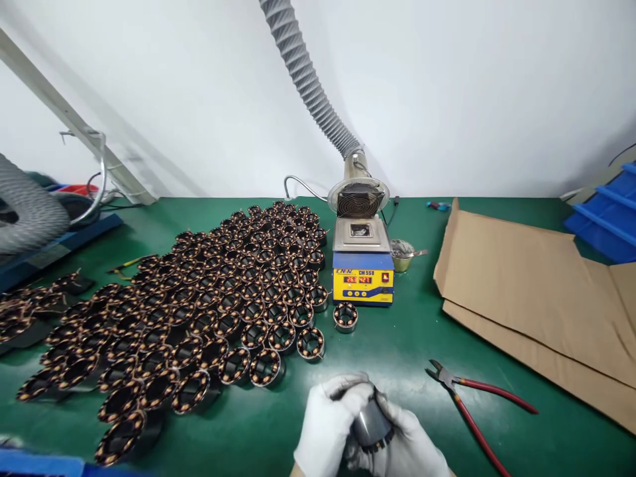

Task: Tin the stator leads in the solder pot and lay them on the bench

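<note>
Both hands wear white gloves, smudged dark at the fingertips, and meet at the bottom centre. Between them is a dark grey metal ring (372, 424), tilted, with a notched lower edge. My left hand (328, 421) is closed round its left side, and my right hand (410, 437) grips its right side. Some fingers are hidden behind the ring. Many wound copper ring cores (265, 366) stand in a broad group on the green table to the left. One separate core (345, 317) sits in front of the blue and yellow solder pot unit (362, 278).
Red-handled cutters (447, 379) lie open on the right, beside brown cardboard (527, 285). A small metal bowl (401, 255) stands right of the unit. A grey hose (308, 73) hangs above it. Blue bins (609, 212) are at the far right; yellow-handled pliers (130, 264) lie left.
</note>
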A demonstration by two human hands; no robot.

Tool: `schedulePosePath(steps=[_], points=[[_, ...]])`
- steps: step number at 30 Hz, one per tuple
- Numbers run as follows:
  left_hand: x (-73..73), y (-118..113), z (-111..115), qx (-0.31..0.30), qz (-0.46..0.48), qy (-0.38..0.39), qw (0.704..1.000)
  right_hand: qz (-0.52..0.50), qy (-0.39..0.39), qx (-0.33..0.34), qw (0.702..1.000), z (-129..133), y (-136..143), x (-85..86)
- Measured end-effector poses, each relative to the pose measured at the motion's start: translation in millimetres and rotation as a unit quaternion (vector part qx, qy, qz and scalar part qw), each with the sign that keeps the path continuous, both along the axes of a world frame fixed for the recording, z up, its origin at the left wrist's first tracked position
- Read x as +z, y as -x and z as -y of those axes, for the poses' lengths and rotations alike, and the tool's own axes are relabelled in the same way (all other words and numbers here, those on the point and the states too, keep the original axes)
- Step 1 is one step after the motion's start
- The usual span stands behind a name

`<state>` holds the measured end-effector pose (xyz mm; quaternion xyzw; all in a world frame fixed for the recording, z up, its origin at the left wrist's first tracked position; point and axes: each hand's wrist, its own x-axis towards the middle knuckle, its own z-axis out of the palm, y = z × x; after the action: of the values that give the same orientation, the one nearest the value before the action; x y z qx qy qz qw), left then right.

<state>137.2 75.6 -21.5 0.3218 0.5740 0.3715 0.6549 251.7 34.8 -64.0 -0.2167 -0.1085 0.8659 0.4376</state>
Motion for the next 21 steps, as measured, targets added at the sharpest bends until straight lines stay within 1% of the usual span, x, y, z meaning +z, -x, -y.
schedulePosePath(steps=[1,2,3,4,5,6,7,8,9,10,11,12,13,14,16,17,18,19,20,21], points=[[-0.9,2.2,0.4,0.015,-0.034,-0.014,0.999,0.032,-0.021,-0.028,0.999,1.4,1.0,-0.2],[-3.3,6.2,0.3,0.034,-0.046,-0.029,0.998,0.076,-0.044,-0.059,0.994,3.6,1.3,-1.4],[-7.0,11.6,-0.1,0.058,-0.036,-0.041,0.997,0.132,-0.067,-0.087,0.985,6.5,0.9,-3.8],[-11.1,17.4,-0.4,0.079,-0.018,-0.05,0.995,0.2,-0.09,-0.116,0.969,10.1,0.2,-7.3],[-14.9,22.7,-0.5,0.085,-0.003,-0.063,0.994,0.271,-0.109,-0.141,0.946,14.0,-0.8,-11.6],[-17.9,26.1,-0.4,0.07,0.007,-0.078,0.994,0.344,-0.128,-0.164,0.916,17.9,-1.5,-16.3],[-19.8,27.0,0.0,0.036,0.013,-0.089,0.995,0.414,-0.152,-0.188,0.878,21.2,-1.6,-21.2],[-20.7,25.0,0.5,-0.016,0.015,-0.095,0.995,0.48,-0.19,-0.209,0.831,23.8,-0.9,-25.7],[-20.7,20.2,1.1,-0.071,0.017,-0.094,0.993,0.543,-0.235,-0.229,0.773,25.4,0.5,-29.5],[-20.2,13.6,1.5,-0.109,0.022,-0.084,0.99,0.599,-0.279,-0.246,0.709,26.0,2.6,-32.5],[-19.7,6.3,1.7,-0.118,0.037,-0.066,0.99,0.646,-0.317,-0.257,0.645,26.0,5.0,-34.5],[-19.3,-0.2,1.7,-0.098,0.056,-0.045,0.993,0.682,-0.346,-0.261,0.59,25.5,7.4,-35.7],[-19.0,-4.7,1.6,-0.064,0.078,-0.028,0.994,0.709,-0.362,-0.26,0.547,24.9,9.3,-36.2],[-18.7,-6.4,1.5,-0.015,0.104,-0.013,0.994,0.729,-0.368,-0.257,0.518,24.3,10.4,-36.4],[-17.1,-1.0,1.7,0.101,0.151,-0.008,0.983,0.754,-0.373,-0.247,0.482,23.9,9.5,-36.5],[-15.5,4.9,1.9,0.147,0.153,-0.02,0.977,0.763,-0.375,-0.243,0.467,24.0,7.7,-36.7],[-13.3,11.4,2.3,0.168,0.134,-0.032,0.976,0.769,-0.378,-0.24,0.456,24.1,5.3,-37.0],[-10.7,17.3,2.7,0.158,0.099,-0.041,0.982,0.77,-0.383,-0.237,0.451,24.2,2.6,-37.4],[-8.1,21.7,3.0,0.11,0.052,-0.053,0.991,0.767,-0.391,-0.233,0.453,24.2,0.0,-37.7],[-5.9,24.1,3.2,0.037,0.001,-0.065,0.997,0.759,-0.401,-0.228,0.459,24.1,-2.2,-38.1]])
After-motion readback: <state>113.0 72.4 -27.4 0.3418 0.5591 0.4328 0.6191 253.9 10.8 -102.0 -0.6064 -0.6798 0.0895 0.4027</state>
